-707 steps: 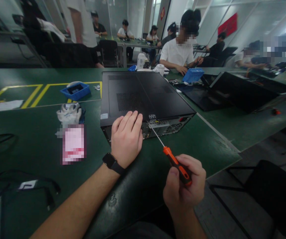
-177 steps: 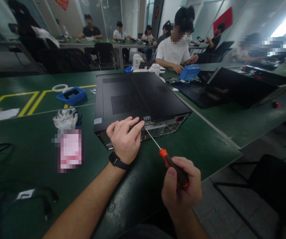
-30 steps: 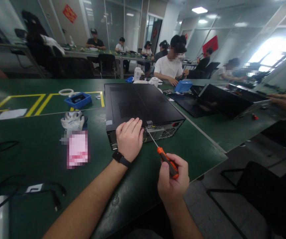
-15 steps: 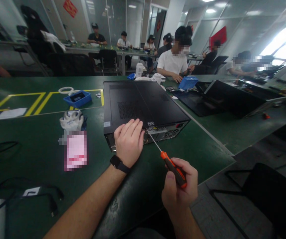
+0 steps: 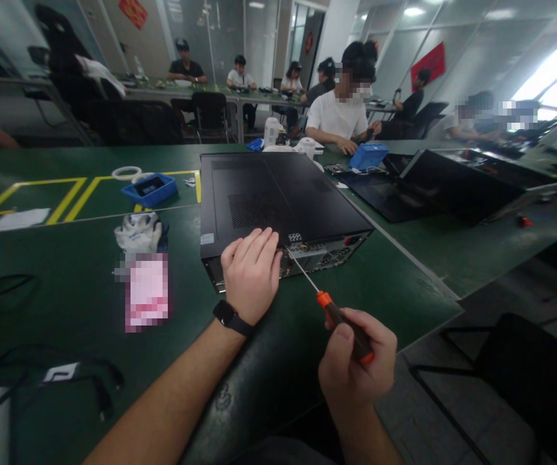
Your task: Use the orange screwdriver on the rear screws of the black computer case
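Note:
A black computer case point(image 5: 278, 187) lies flat on the green table, its rear panel with fan grille and ports facing me. My left hand point(image 5: 252, 274), wearing a black watch, rests on the near top edge with fingers stretched out over the cover. Its thumb lies toward the rear panel. In my right hand point(image 5: 358, 361) is a screwdriver point(image 5: 339, 316) with an orange and dark handle, gripped between thumb and curled fingers. The thin shaft points up and left, and its tip meets the upper edge of the rear panel just right of my left hand. The screw itself is too small to make out.
Left of the case are a blue tray point(image 5: 155, 190), gloves point(image 5: 139, 232), a blurred pink packet point(image 5: 147, 290) and black cables point(image 5: 99, 387). An opened case point(image 5: 462, 177) stands to the right. Across the table sits a person in white point(image 5: 336, 116). A black chair point(image 5: 515, 374) is at lower right.
My right hand has shifted slightly right, and the screwdriver handle has turned in the grip. Its tip stays at the panel edge. My left hand holds its place on the case.

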The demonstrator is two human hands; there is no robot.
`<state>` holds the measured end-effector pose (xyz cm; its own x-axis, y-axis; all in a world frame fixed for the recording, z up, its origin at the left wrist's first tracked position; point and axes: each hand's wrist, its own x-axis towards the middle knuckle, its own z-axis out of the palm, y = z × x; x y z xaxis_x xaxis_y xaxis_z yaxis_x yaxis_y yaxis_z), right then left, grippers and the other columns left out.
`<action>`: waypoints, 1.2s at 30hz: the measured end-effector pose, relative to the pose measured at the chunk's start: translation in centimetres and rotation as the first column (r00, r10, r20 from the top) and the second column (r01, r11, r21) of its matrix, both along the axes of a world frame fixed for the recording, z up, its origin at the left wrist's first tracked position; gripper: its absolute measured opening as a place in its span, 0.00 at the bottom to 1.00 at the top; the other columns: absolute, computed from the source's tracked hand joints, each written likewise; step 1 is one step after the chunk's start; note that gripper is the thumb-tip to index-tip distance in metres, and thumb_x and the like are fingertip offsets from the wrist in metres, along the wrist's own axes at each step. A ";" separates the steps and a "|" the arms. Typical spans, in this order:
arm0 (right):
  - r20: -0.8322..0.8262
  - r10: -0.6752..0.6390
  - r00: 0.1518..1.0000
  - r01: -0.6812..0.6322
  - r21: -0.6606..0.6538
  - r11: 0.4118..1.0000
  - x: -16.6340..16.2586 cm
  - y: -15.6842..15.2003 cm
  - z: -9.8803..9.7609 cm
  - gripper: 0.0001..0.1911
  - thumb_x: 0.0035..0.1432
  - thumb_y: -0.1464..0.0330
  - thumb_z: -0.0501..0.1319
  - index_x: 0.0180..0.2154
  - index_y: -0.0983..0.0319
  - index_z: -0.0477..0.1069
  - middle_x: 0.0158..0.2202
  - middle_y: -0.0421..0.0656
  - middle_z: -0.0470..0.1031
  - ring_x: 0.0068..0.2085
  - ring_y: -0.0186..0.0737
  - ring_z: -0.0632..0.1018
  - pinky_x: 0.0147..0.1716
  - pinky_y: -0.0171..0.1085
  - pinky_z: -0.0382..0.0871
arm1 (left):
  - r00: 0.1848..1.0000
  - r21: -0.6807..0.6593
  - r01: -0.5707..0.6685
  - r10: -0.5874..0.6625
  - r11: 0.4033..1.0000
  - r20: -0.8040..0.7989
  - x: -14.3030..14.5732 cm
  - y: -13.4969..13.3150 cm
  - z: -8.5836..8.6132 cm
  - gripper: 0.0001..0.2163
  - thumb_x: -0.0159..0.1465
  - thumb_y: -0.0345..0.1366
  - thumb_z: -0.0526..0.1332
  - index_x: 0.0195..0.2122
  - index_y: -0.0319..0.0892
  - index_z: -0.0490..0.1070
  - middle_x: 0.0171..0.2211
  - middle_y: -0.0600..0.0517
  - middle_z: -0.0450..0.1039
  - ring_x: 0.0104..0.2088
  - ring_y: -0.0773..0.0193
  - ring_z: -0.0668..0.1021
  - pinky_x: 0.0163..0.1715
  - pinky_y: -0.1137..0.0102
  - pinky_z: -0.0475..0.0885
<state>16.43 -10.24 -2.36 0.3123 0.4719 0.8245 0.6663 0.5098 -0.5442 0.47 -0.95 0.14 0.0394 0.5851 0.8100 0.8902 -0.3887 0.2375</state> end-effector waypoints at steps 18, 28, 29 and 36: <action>0.015 0.037 0.999 -0.036 -0.033 0.999 0.7 0.0 -0.4 0.12 0.66 0.71 0.60 0.50 0.61 0.75 0.41 0.44 0.79 0.31 0.35 0.81 0.28 0.35 0.76 | 1.000 -0.043 0.013 -0.012 0.999 0.024 0.0 -0.1 0.0 0.15 0.71 0.33 0.62 0.58 0.46 0.76 0.59 0.48 0.79 0.60 0.50 0.80 0.60 0.50 0.65; 0.038 -0.022 0.999 0.025 -0.064 0.998 0.5 -0.1 -0.3 0.10 0.66 0.71 0.61 0.48 0.60 0.76 0.37 0.41 0.80 0.29 0.34 0.80 0.30 0.35 0.77 | 1.000 -0.013 0.013 -0.013 1.000 0.011 0.0 -0.1 -0.1 0.15 0.71 0.33 0.62 0.58 0.44 0.76 0.58 0.47 0.80 0.59 0.51 0.80 0.60 0.51 0.65; 0.024 -0.013 1.000 0.015 -0.067 0.998 0.5 -0.1 -0.2 0.10 0.66 0.70 0.61 0.48 0.61 0.76 0.36 0.41 0.79 0.29 0.34 0.80 0.30 0.36 0.77 | 1.000 -0.007 0.011 -0.011 1.000 0.006 0.0 -0.1 -0.1 0.15 0.71 0.33 0.62 0.58 0.44 0.75 0.58 0.47 0.80 0.59 0.51 0.80 0.59 0.52 0.65; 0.005 0.114 0.993 -0.114 0.076 0.991 0.1 0.5 0.1 0.15 0.62 0.71 0.63 0.51 0.61 0.73 0.40 0.44 0.78 0.39 0.42 0.82 0.36 0.43 0.80 | 1.000 -0.009 0.010 -0.010 1.000 -0.003 -0.1 0.0 -0.1 0.15 0.71 0.33 0.62 0.59 0.45 0.75 0.59 0.48 0.80 0.59 0.51 0.80 0.60 0.51 0.65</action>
